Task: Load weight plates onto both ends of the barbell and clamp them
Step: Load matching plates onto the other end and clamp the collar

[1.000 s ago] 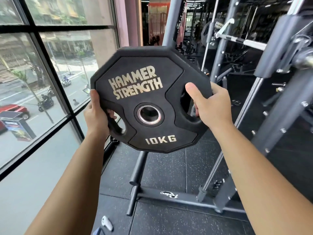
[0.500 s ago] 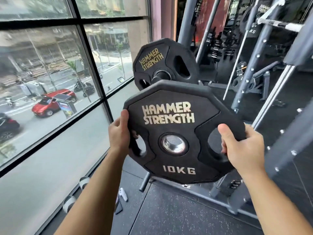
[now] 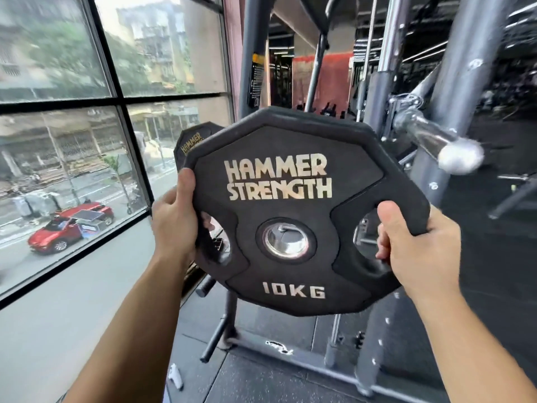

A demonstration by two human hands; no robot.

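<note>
10KG plate point(image 3: 290, 181) is held upright in the air, lettered face toward the person, one hand on each side. Left hand point(image 3: 174, 225) grips the rim at 9 o'clock, thumb on the face, fingers curled through the cutout. Right hand point(image 3: 421, 248) grips at 3-4 o'clock, thumb on the face, fingers wrapped behind the rim. Bare chrome barbell sleeve point(image 3: 436, 141) at the plate's 2 o'clock, apart from it. Second plate point(image 3: 192, 141) behind at 10 o'clock, mostly hidden. Window point(image 3: 58, 126) further out at 9.
</note>
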